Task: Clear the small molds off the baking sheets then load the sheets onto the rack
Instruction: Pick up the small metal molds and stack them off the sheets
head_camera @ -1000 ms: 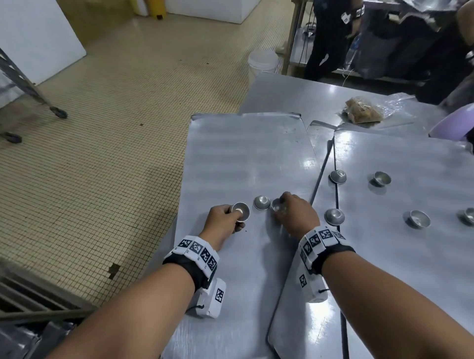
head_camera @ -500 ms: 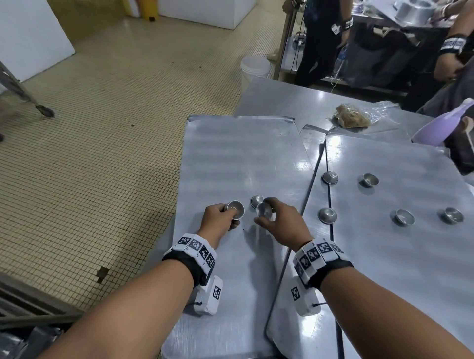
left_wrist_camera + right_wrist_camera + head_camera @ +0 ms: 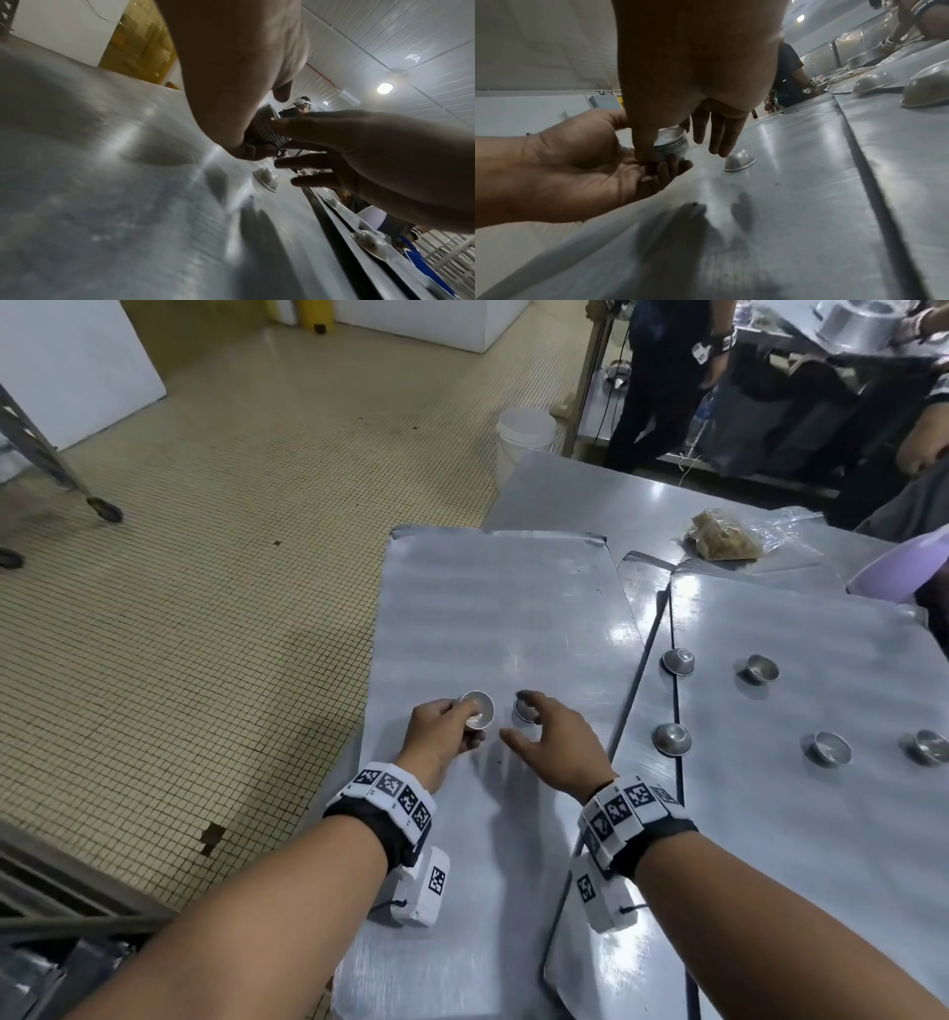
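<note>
My left hand (image 3: 464,721) grips a nested stack of small metal molds (image 3: 477,709) just above the left baking sheet (image 3: 493,608); the ribbed stack (image 3: 267,130) also shows in the left wrist view. My right hand (image 3: 516,719) hovers beside it with straight, spread fingers (image 3: 721,138) and holds nothing. Under those fingers one upturned mold (image 3: 739,161) lies on the left sheet. The right baking sheet (image 3: 796,814) carries several loose molds, among them two upturned ones (image 3: 678,661) (image 3: 671,739) near its left edge.
Both sheets lie on a steel table whose left edge drops to tiled floor. A bagged food item (image 3: 724,539) and a purple bowl (image 3: 893,567) sit at the back right. A white bucket (image 3: 524,436) and people (image 3: 662,377) stand beyond. A wheeled rack leg (image 3: 105,509) is far left.
My right hand lifted a mold off the left sheet, brought it to the stack in my left hand and let go. Its fingers have spread open over the last mold there.
</note>
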`<state>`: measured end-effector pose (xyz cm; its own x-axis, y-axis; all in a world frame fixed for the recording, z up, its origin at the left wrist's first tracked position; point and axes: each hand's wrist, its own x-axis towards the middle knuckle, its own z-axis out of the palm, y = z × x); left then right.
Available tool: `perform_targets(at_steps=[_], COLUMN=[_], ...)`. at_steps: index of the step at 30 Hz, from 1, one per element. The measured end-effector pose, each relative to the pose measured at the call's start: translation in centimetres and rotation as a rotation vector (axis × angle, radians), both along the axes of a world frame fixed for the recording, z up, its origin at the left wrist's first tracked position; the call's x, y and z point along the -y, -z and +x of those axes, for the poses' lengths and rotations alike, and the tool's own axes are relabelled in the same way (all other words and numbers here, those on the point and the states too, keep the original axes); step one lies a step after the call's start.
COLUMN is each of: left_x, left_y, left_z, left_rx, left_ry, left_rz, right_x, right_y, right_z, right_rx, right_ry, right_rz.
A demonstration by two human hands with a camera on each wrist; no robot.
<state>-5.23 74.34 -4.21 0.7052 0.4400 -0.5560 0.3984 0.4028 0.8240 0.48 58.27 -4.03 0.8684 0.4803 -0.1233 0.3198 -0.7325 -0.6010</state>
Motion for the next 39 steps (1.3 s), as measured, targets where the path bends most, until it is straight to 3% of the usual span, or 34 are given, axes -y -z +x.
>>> perform_targets(at_steps=[4, 12, 17, 26, 39], left_x=[-1.3, -1.3, -1.0, -0.9, -0.4], left_y=[0.6, 1.2, 1.3, 1.0, 1.6], left_z=[-0.1, -0.5, -0.7, -0.7, -1.1], left_rx=[-0.035, -0.039, -0.028, -0.018, -0.019], left_ry=[0.048, 0.082, 0.100, 0.095, 0.133], left_rz=[0.125, 0.152, 0.161, 0.166, 0.217], right_x=[1.1, -0.1, -0.2, 0.2, 0.6], right_y=[0.8, 1.8, 2.5, 2.4, 2.9], right_z=[2.7, 4.4, 3.9, 2.5, 1.6], right_rx=[-0.041, -0.156, -0.089, 0.003, -0.049], right_ry=[0.105, 0.023, 0.110, 0.087, 0.119], right_rz=[-0.102, -0.273, -0.175, -0.108, -0.060])
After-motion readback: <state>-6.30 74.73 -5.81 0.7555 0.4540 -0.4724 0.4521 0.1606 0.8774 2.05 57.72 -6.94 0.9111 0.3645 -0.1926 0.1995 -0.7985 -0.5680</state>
